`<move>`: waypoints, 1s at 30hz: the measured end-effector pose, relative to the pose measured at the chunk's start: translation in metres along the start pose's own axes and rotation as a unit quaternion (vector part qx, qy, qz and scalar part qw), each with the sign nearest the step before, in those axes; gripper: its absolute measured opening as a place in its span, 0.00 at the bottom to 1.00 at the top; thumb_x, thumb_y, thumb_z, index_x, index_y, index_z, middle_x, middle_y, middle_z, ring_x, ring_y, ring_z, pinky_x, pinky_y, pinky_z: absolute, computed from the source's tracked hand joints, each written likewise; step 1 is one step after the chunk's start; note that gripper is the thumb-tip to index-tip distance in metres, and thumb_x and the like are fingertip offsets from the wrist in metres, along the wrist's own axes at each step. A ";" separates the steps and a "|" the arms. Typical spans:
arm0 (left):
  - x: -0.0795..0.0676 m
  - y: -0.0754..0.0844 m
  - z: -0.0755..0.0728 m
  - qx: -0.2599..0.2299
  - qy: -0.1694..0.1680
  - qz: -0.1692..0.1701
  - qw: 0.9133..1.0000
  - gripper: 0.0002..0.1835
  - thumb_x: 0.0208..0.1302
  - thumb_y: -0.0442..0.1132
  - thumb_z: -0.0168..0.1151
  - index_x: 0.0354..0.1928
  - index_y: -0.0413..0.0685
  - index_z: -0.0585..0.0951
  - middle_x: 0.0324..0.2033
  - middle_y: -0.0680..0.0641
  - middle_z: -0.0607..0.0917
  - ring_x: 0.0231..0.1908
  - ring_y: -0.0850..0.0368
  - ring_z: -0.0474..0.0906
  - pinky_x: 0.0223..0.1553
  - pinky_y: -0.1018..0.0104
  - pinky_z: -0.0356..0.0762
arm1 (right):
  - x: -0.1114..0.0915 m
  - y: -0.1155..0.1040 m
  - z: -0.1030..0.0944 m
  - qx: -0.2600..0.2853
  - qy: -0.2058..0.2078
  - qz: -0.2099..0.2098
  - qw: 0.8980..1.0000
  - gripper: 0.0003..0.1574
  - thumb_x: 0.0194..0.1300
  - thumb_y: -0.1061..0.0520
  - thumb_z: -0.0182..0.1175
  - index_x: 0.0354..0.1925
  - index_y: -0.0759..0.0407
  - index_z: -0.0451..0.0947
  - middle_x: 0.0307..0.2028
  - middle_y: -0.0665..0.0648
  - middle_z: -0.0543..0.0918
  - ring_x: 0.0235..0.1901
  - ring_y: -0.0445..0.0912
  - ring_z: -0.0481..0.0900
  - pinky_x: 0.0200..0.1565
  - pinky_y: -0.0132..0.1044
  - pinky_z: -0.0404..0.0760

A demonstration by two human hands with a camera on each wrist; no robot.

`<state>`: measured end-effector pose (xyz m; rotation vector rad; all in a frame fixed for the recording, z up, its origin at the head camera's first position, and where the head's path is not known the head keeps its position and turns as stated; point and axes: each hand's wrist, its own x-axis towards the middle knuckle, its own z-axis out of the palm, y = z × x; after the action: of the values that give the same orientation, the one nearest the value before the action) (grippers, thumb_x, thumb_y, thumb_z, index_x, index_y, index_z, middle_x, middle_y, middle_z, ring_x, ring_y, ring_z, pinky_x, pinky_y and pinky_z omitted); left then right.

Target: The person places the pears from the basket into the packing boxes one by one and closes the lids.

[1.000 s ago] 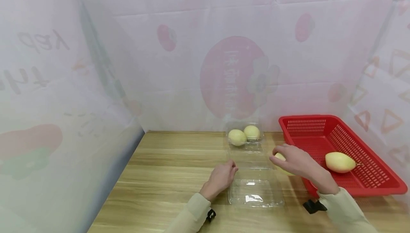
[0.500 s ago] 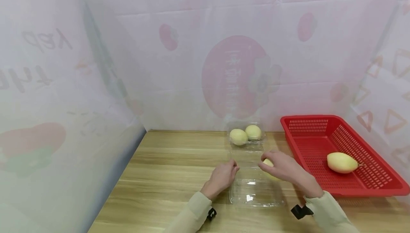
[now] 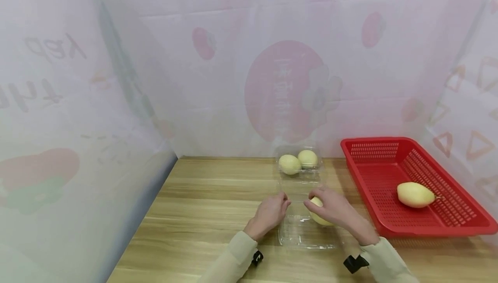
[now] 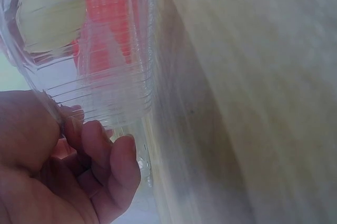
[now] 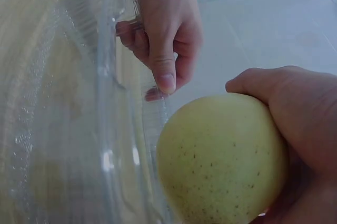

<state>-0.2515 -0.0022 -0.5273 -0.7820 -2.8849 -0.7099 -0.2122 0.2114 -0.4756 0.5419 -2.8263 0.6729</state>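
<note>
A clear plastic clamshell box (image 3: 297, 246) lies opened on the table, its lid (image 3: 297, 190) folded back toward the wall. At the box's left side, my left hand (image 3: 268, 216) pinches the rim between thumb and curled fingers, as the left wrist view shows on the ribbed wall (image 4: 113, 90). My right hand (image 3: 335, 208) grips a pale yellow pear (image 3: 320, 217) over the right part of the box. In the right wrist view the speckled pear (image 5: 221, 161) is close beside the box's rim, thumb and palm around it.
Behind stands another clear box (image 3: 278, 168) with two pears (image 3: 289, 164) in it, against the fabric wall. A red plastic basket (image 3: 375, 188) on the right holds one pear (image 3: 415, 195) with a stem.
My right hand has carried the pear left from beside the red basket to over the clear box. My left hand stays at the rim.
</note>
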 end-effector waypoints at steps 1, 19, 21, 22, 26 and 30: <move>0.000 0.000 0.000 0.002 0.001 0.000 1.000 0.10 0.75 0.45 0.51 0.45 0.47 0.77 0.25 0.53 0.81 0.19 0.67 0.68 0.20 0.75 0.67 | 0.000 -0.001 0.001 0.000 0.006 0.003 1.000 0.11 0.64 0.43 0.62 0.33 0.48 0.81 0.33 0.47 0.83 0.36 0.44 0.80 0.37 0.39 0.78; 0.001 0.000 0.003 0.015 0.018 0.014 1.000 0.09 0.75 0.44 0.52 0.43 0.47 0.77 0.25 0.52 0.81 0.19 0.65 0.69 0.20 0.74 0.67 | -0.006 -0.013 0.018 0.011 -0.004 0.076 0.997 0.14 0.66 0.40 0.60 0.35 0.47 0.82 0.41 0.53 0.82 0.42 0.49 0.81 0.43 0.47 0.81; 0.000 0.000 0.003 0.019 0.019 0.015 1.000 0.10 0.75 0.45 0.52 0.43 0.47 0.78 0.25 0.52 0.82 0.19 0.65 0.69 0.20 0.74 0.67 | -0.008 -0.013 0.022 0.008 -0.004 0.085 0.996 0.14 0.66 0.40 0.60 0.35 0.46 0.81 0.42 0.54 0.82 0.43 0.49 0.81 0.41 0.47 0.81; 0.000 -0.001 0.004 0.021 0.021 0.016 0.999 0.10 0.75 0.45 0.52 0.43 0.47 0.78 0.25 0.52 0.82 0.19 0.65 0.69 0.20 0.74 0.67 | -0.009 -0.012 0.024 0.008 -0.005 0.086 0.996 0.13 0.65 0.40 0.61 0.35 0.46 0.81 0.42 0.54 0.82 0.43 0.49 0.81 0.41 0.47 0.81; 0.000 -0.001 0.003 0.021 0.020 0.014 0.999 0.10 0.75 0.45 0.52 0.43 0.48 0.78 0.25 0.53 0.81 0.19 0.65 0.69 0.20 0.74 0.67 | -0.013 -0.011 0.031 0.004 0.004 0.080 0.997 0.11 0.64 0.41 0.63 0.33 0.46 0.81 0.41 0.53 0.81 0.42 0.48 0.81 0.39 0.46 0.81; -0.001 -0.001 0.002 0.012 0.016 0.006 1.000 0.10 0.75 0.45 0.52 0.43 0.47 0.78 0.24 0.53 0.81 0.18 0.65 0.68 0.19 0.73 0.66 | -0.016 -0.010 0.036 -0.008 0.017 0.062 0.998 0.11 0.62 0.42 0.65 0.32 0.46 0.81 0.39 0.51 0.81 0.40 0.47 0.81 0.39 0.45 0.81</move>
<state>-0.2514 -0.0025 -0.5294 -0.7781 -2.8528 -0.6787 -0.1966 0.1912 -0.5072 0.3520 -2.8479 0.6733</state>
